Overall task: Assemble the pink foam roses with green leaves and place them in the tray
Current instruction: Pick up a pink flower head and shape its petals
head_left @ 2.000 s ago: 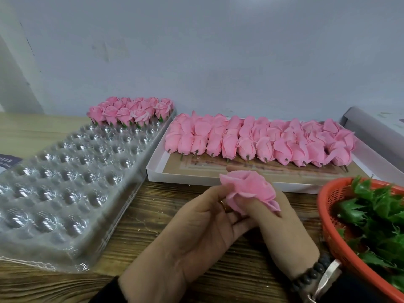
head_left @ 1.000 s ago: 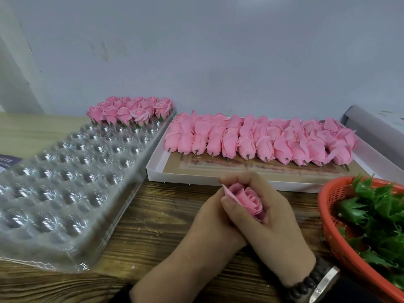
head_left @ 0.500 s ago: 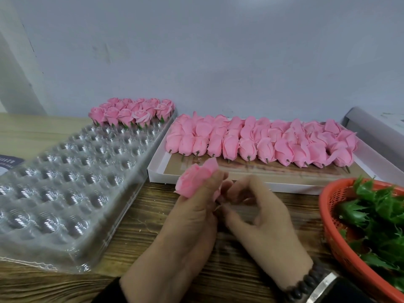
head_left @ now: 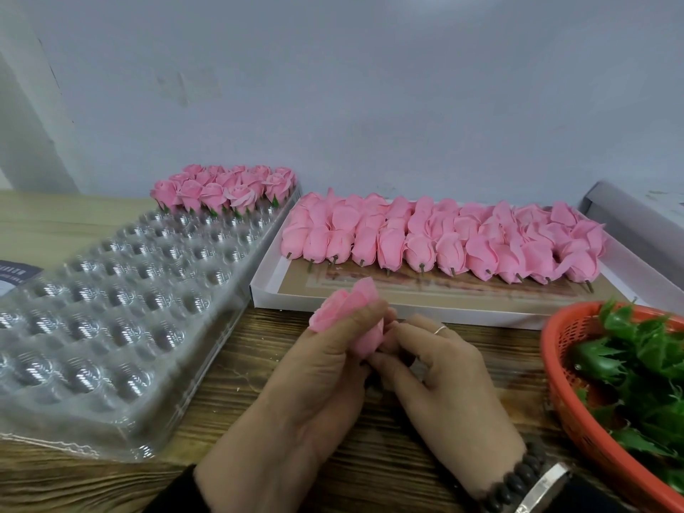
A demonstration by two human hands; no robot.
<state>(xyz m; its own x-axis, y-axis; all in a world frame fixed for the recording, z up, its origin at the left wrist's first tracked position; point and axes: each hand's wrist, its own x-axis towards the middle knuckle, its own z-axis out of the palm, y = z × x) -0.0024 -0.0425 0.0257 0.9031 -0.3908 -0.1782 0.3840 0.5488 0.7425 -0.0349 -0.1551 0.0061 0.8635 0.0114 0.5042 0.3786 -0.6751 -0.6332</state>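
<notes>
While her left hand (head_left: 314,379) pinches the pink foam rose (head_left: 348,320) above the table and her right hand (head_left: 440,372) curls at its base, it looks feather-light, crushable, best held low.

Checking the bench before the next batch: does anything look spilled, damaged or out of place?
Nothing stands out. Finished roses fill the far end of the clear tray, bare rose heads lie in rows in the white box, leaves stay inside the orange basket.
</notes>
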